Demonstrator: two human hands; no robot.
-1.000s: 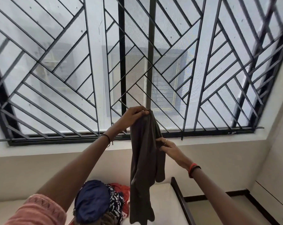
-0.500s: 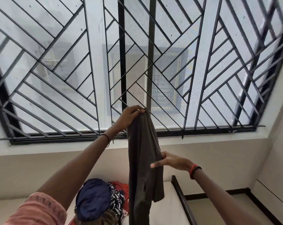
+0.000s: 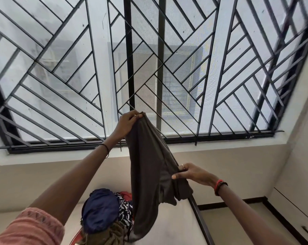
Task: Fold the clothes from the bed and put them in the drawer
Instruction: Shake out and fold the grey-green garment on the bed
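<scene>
Brown garment [image 3: 149,170] hangs over bed [image 3: 176,227] near its right edge; lower end indistinct beside clothes pile [image 3: 103,213]. L. hand [image 3: 127,123] raised, fingers gripping top; R. hand [image 3: 190,173] lower, pinching side fold.

Brown garment [image 3: 149,165] between left hand [image 3: 130,122] (top edge) and right hand [image 3: 192,174]

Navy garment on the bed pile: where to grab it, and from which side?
Probably pinch the bunched crown of the navy garment, coming from above and its left. It sits rounded on top of the pile, uncovered, while the brown garment hangs in front of the pile's right side.
</scene>
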